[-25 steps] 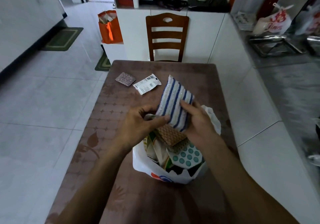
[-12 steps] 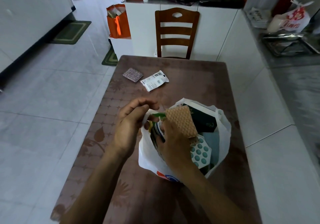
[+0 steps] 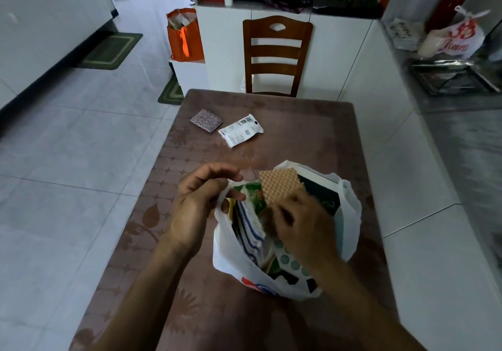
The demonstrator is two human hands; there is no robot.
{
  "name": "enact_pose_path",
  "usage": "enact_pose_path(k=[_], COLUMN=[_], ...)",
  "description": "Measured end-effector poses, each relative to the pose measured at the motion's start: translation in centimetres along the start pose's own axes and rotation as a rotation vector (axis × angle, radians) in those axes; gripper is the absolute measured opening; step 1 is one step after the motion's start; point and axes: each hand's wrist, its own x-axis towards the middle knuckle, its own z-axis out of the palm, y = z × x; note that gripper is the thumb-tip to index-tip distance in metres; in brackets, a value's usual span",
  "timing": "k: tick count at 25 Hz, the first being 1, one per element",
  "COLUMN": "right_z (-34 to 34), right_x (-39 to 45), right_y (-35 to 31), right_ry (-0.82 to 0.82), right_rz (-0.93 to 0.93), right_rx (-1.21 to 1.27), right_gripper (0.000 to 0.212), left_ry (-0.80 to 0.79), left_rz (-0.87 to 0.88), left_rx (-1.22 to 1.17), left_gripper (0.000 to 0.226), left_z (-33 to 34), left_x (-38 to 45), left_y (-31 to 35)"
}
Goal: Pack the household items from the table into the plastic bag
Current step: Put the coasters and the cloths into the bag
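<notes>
Brown table (image 3: 298,122) — striped cloth (image 3: 251,232) upright in bag (image 3: 231,258)

The plastic bag (image 3: 231,258) was white, the cloth (image 3: 251,231) inside blue-striped, the sponge (image 3: 279,187) tan and checkered, the surface (image 3: 298,122) brown with leaf patterns.

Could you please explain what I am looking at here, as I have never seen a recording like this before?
There is no machine: a person wears a camera on the head, so the view looks down at their two bare hands. A white plastic bag stands on a brown table. The left hand pinches the bag's rim to keep it open. The right hand is inside the bag, at a tan waffle-textured cloth beside a blue-striped cloth. A white packet and a small patterned square lie unpacked further away.
</notes>
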Motion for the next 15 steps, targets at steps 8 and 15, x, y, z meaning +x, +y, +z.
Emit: enact_pose_path(k=[8, 15], right_z=[1.1, -4.9], right_x=[4.0, 3.1], right_y=[2.9, 3.5], right_ry=[-0.196, -0.029], right_rz=[0.267, 0.5], right_rx=[0.065, 0.969], right_gripper=[0.066, 0.029], left_ry=[0.027, 0.208], left_rz=[0.076, 0.384], left_rx=[0.181, 1.131], left_gripper=[0.015, 0.016], left_z=[1.6, 1.5], left_x=[0.0, -2.3], left_y=[0.3, -0.1])
